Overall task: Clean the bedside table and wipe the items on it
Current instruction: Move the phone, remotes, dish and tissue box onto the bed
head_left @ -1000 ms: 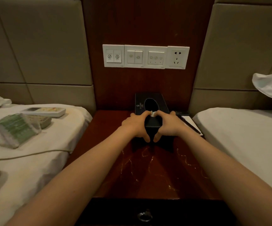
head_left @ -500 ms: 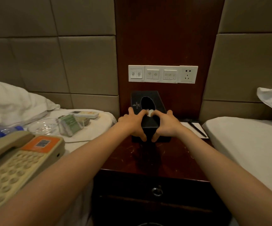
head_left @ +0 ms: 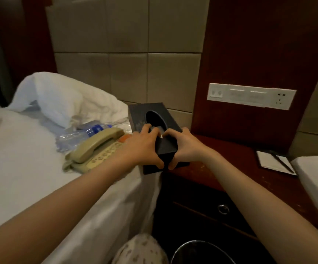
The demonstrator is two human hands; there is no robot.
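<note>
A black tissue box (head_left: 141, 115) with an oval opening hangs over the gap between the left bed and the dark red bedside table (head_left: 226, 162). My left hand (head_left: 142, 147) grips its near left corner and my right hand (head_left: 184, 147) grips its near right corner, thumbs underneath. A notepad (head_left: 268, 161) with a black pen (head_left: 284, 162) across it lies on the table's right side.
On the left bed (head_left: 20, 159) lie a beige telephone (head_left: 95, 149), a plastic water bottle (head_left: 81, 134) and a white pillow (head_left: 66, 98). A switch and socket panel (head_left: 249, 96) is on the wall. The table's drawer (head_left: 223, 209) and a dark bin (head_left: 200, 252) are below.
Both hands have carried the tissue box left, off the table's back toward the left bed. The view has swung left.
</note>
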